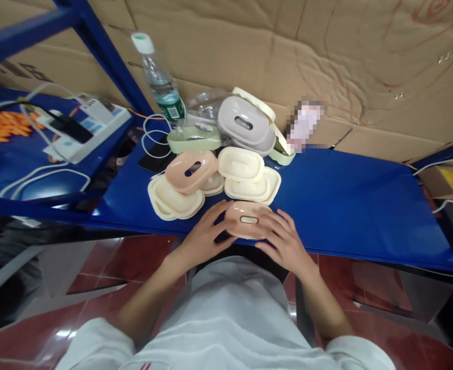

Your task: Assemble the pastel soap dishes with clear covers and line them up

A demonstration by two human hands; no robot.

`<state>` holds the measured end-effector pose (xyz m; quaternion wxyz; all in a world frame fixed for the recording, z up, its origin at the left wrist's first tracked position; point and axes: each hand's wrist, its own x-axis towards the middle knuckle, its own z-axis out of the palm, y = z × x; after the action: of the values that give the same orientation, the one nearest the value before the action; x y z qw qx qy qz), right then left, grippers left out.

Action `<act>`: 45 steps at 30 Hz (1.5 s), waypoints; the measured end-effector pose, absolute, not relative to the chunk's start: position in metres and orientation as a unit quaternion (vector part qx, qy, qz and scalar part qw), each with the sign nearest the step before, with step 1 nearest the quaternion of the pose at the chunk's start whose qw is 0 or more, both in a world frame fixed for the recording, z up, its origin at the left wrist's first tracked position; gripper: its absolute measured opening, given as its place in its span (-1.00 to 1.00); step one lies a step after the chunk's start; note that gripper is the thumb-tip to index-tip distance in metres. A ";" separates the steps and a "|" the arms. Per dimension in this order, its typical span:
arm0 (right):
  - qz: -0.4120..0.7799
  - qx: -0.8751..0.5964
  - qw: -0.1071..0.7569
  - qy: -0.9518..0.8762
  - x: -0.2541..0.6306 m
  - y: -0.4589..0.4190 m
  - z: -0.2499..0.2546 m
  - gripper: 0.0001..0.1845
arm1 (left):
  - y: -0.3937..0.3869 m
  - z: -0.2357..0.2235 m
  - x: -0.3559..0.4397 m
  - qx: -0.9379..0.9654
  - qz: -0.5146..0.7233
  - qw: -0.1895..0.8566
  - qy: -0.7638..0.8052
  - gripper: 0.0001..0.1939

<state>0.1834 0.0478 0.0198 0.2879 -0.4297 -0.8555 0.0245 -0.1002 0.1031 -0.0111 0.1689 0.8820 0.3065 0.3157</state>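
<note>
A glossy peach oval plastic piece with a central slot, like a soap dish part, is at the front edge of the blue table. My left hand grips its left end, fingers at the far side and thumb at the near side. My right hand lies over its right end, its fingers across the top. Just beyond it are cream oval trays, overlapping. To the left, another peach slotted piece leans on more cream trays. Behind sits a grey slotted piece.
Light green pieces and clear plastic lie at the back near a water bottle. A dark phone-like slab with a white cable is left of the pile. A power strip sits on the left table. Cardboard lines the back.
</note>
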 end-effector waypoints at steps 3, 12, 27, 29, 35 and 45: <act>-0.024 -0.411 0.268 -0.871 0.187 0.090 0.051 -0.61 | 0.102 -0.006 -0.105 0.883 0.307 0.173 0.311 -0.70; -0.142 -0.391 0.112 -0.903 0.160 0.193 0.050 -0.67 | 0.110 -0.001 -0.127 0.831 0.318 0.347 0.296 -0.77; -0.100 -0.404 0.224 -0.881 0.184 0.161 0.035 -0.66 | 0.104 -0.003 -0.118 0.848 0.366 0.188 0.333 -0.52; -0.094 -0.393 0.255 -0.878 0.186 0.158 0.035 -0.65 | 0.105 0.007 -0.125 0.832 0.403 0.147 0.353 -0.50; -0.060 -0.403 0.361 -0.839 0.197 0.154 0.042 -0.77 | 0.110 0.026 -0.129 0.835 0.412 0.039 0.362 -0.53; -0.030 -0.438 0.406 -0.802 0.204 0.165 0.033 -0.75 | 0.139 0.019 -0.164 0.750 0.378 -0.024 0.542 -0.45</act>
<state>0.2036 0.1647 0.0328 0.4058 -0.4382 -0.8016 -0.0297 -0.1636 0.1390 0.0187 -0.0242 0.7498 0.5423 0.3784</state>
